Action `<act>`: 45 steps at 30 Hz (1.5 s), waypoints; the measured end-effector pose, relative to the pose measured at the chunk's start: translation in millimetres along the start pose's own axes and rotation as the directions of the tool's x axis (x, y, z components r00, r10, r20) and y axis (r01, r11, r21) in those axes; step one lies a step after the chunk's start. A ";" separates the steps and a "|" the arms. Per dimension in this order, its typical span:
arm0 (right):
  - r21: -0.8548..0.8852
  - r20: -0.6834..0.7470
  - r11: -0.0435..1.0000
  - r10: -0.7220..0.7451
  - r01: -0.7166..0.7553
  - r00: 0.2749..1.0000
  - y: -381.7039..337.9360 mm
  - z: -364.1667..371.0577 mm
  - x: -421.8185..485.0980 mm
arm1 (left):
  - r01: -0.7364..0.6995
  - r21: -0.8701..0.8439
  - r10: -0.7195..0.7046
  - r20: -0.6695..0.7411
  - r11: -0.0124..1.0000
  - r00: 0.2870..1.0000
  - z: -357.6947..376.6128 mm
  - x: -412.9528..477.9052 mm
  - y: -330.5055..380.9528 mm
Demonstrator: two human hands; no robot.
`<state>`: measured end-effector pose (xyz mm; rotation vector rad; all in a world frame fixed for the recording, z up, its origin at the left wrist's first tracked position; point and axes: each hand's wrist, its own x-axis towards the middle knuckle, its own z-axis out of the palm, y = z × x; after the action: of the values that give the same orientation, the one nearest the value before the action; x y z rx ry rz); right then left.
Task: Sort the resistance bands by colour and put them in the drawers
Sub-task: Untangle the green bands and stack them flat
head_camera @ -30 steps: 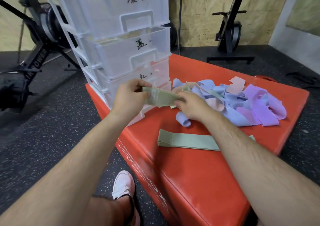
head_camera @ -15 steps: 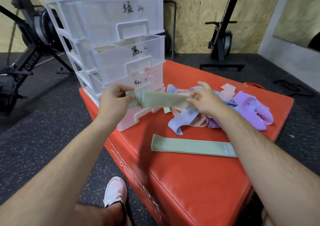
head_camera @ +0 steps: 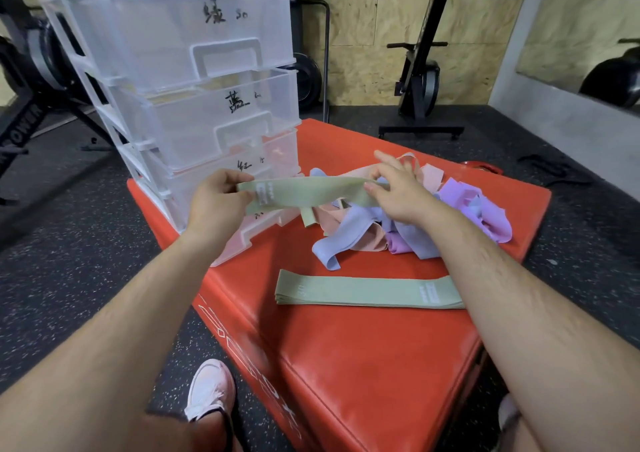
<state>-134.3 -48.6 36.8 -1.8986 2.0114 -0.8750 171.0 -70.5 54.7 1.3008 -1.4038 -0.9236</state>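
A green resistance band (head_camera: 304,193) is stretched flat in the air between my hands. My left hand (head_camera: 216,202) pinches its left end, and my right hand (head_camera: 398,191) holds its right end with the fingers partly spread. Behind and under my right hand lies a tangled pile of blue, pink and purple bands (head_camera: 408,229). A small flat stack of green bands (head_camera: 367,290) rests on the red padded box (head_camera: 363,365) nearer to me. The clear plastic drawer unit (head_camera: 180,105) stands at the box's left rear, its labelled drawers pulled partly out.
The red box's near-left edge drops to dark speckled rubber floor, where my pink shoe (head_camera: 211,389) stands. A black exercise machine (head_camera: 24,105) is at the far left and another black machine (head_camera: 420,80) stands against the plywood wall behind.
The green band has come out of the pile and now hangs stretched between both hands. My right hand has shifted right and opened its fingers somewhat; the view has tilted down.
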 end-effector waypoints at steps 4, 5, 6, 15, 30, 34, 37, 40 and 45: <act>0.047 -0.077 0.999 -0.004 0.008 0.997 2.9 -7.4 -2.6 | 0.001 0.004 -0.001 0.034 1.000 0.999 3.7 -2.4 -3.0; 0.036 -0.098 0.999 0.004 -0.001 0.995 2.5 -8.7 -4.5 | -0.002 0.007 0.002 0.041 1.000 0.999 5.8 -3.7 -2.8; 0.016 -0.117 1.000 0.012 -0.010 0.993 1.4 -10.5 -6.4 | -0.004 0.004 0.004 0.046 1.000 0.999 8.1 -4.5 -2.2; 0.066 -0.023 0.996 0.068 -0.067 0.997 13.0 -46.3 -28.7 | -0.018 0.036 0.013 0.125 0.999 0.992 11.6 -4.4 -4.2; -0.143 0.256 0.975 0.203 -0.171 0.945 62.3 -49.2 -122.0 | -0.120 0.471 -0.064 0.357 0.874 0.932 11.5 -43.3 -48.7; -0.220 0.224 0.966 0.186 -0.136 0.957 67.5 -37.0 -129.7 | -0.233 0.561 -0.010 0.396 0.794 0.918 22.7 -51.1 -55.8; -0.244 0.220 0.960 0.191 -0.136 0.957 72.7 -27.3 -132.3 | -0.275 0.608 -0.008 0.419 0.745 0.908 28.8 -48.2 -64.9; -0.312 0.222 0.948 0.143 -0.068 0.965 74.2 -25.6 -129.4 | -0.397 0.638 0.079 0.466 0.660 0.881 32.0 -44.3 -73.3; -0.287 0.401 0.957 0.076 0.046 0.913 71.6 -32.3 -135.4 | -0.549 0.514 0.088 0.672 0.659 0.736 33.0 -49.9 -71.8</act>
<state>-193.9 88.9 -8.6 -2.0013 1.9627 -0.1482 154.5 -34.0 -29.8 1.2076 -2.6020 -0.5546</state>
